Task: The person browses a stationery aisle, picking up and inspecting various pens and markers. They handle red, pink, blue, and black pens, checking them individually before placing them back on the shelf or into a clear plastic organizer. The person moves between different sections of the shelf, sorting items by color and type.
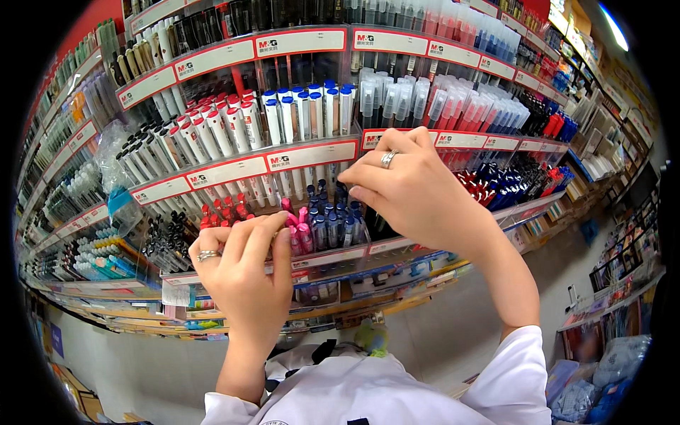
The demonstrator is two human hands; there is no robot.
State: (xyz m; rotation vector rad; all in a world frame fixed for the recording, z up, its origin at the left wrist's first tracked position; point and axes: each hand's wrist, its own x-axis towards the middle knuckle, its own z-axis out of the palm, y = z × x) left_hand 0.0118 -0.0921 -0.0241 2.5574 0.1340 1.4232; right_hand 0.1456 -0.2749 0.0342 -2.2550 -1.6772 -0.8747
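Before me stands a tiered rack of pens and markers. My left hand (247,271) is at the lowest tier, fingers curled, in front of red-capped pens (226,210) and beside pink-capped pens (301,231); whether its fingertips hold anything cannot be made out. My right hand (411,186) is raised over the rack, with its thumb and forefinger bent near the dark blue-capped pens (334,220); its grip is unclear too. White markers with blue caps (308,109) and with red caps (218,125) stand one tier higher. Each hand wears a ring.
Label strips (313,154) edge the clear shelves. Clear-capped pens (396,101) fill the upper right tier. A crumpled plastic bag (118,175) hangs at the left. Wrapped goods (600,377) lie at the lower right, above the grey floor (451,324).
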